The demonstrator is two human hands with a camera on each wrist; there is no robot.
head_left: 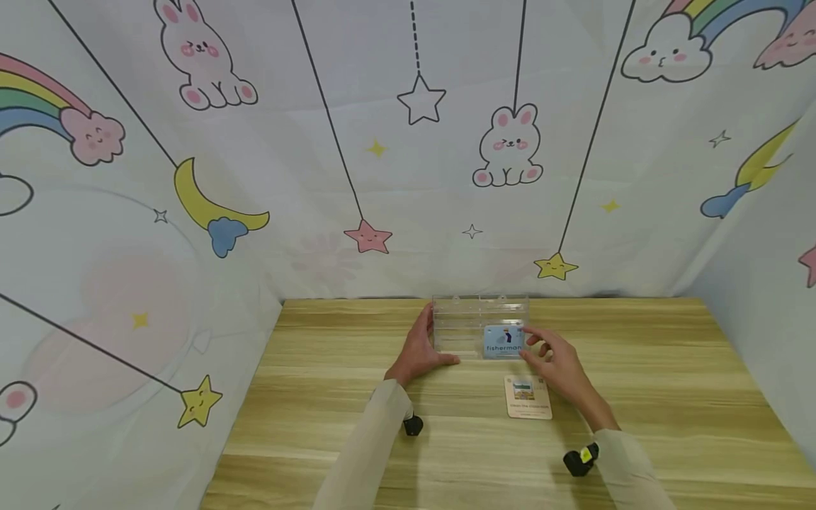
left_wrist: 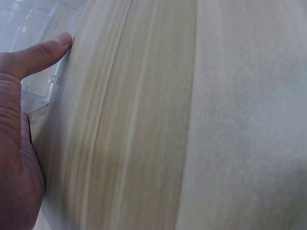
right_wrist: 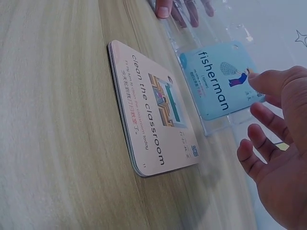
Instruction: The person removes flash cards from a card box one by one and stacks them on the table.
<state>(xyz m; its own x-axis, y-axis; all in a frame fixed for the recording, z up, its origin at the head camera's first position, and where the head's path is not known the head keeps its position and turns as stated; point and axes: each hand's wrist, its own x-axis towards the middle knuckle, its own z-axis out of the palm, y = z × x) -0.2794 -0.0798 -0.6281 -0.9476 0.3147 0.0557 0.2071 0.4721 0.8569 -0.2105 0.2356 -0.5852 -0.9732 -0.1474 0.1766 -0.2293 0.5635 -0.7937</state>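
Note:
A clear plastic card rack (head_left: pixel 456 333) with several ledges stands near the back of the table. My left hand (head_left: pixel 422 348) grips its left end, with the thumb (left_wrist: pixel 50 50) along the lower front edge and the fingers around the side. A blue card reading "fisherman" (head_left: pixel 503 341) sits upright in the rack's lower right part. My right hand (head_left: pixel 559 363) pinches that card at its right edge; the thumb lies on its face (right_wrist: pixel 218 79) and the other fingers curl loosely below. Close in front of the rack lies a stack of pale cards (right_wrist: pixel 148 110), "clean the classroom" on top.
The wood-grain table (head_left: pixel 306 439) reaches back to a white cloth backdrop (head_left: pixel 408 184) printed with rabbits, stars and rainbows. Cloth also hangs at the left and right sides. A small black camera is worn at each wrist.

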